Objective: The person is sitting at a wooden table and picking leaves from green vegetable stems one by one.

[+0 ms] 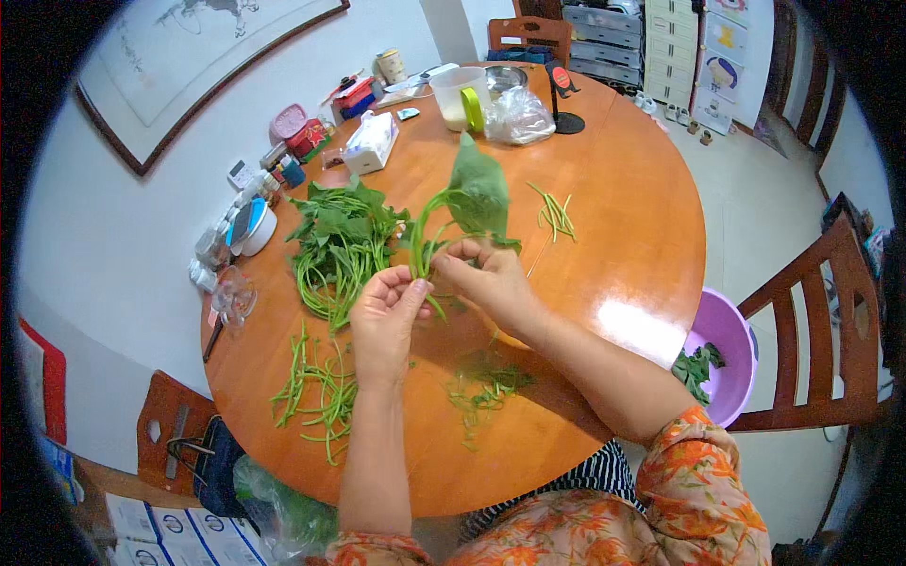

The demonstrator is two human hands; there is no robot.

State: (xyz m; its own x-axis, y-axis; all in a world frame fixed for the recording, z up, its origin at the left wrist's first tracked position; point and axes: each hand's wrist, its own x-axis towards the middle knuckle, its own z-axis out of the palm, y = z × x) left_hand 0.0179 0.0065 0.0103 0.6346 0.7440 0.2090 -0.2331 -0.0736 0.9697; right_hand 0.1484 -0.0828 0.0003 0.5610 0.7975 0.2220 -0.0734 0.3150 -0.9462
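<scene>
My left hand (391, 304) pinches the lower stems of a green leafy sprig (419, 237) between thumb and fingers. Just right of it, my right hand (488, 272) has its thumb and fingers closed at the same stems, below a large green leaf (479, 185). Which strand the right fingers grip is partly hidden. Beyond my left hand lies a pile of leafy greens (343, 233) with long stems. Bare stem pieces (325, 396) are heaped left of my left forearm. Small green scraps (488, 393) lie between my forearms.
The round wooden table (623, 198) also bears a few short stems (555, 216), a tissue box (371, 143), a measuring jug (456, 99) and a plastic bag (519, 119). A purple basin (736, 364) holding leaves stands at the right, by a wooden chair (821, 354).
</scene>
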